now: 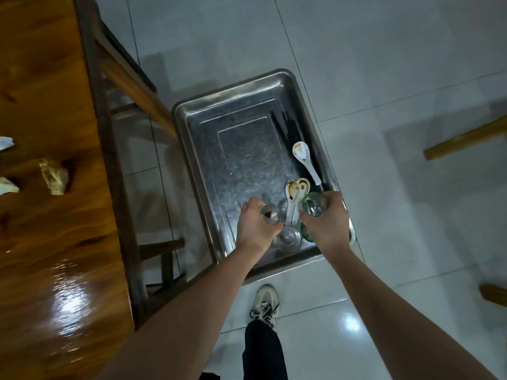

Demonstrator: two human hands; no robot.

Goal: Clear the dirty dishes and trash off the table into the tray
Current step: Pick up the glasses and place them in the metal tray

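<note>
**Over the near end of the tray: one glass in each hand**

Above the near end of the steel tray (192,124), beside the wooden table (41,105): left hand (253,226), fingers curled round a small glass (270,213) with dark residue inside. Just to the right: right hand (326,223), clamped round a second glass (314,204), clear with a greenish tint. Both glasses low over the tray floor; contact with the tray not determinable.

Inside the tray, between and below the two hands: a clear glass (288,238), upright, and a greenish glass (306,233) partly hidden under the right hand. Just beyond the hands: two stained white spoons (295,193), overlapping, bowls up. Further along the right wall: a third white spoon (303,156), lying over dark chopsticks (285,127) set parallel to that wall.

On the table, well apart from the tray: a crumpled brownish scrap (53,175) and paler scraps (5,144) at the left edge of view. Below the tray in view: tiled floor (384,64) and one laced shoe (266,303).
</note>
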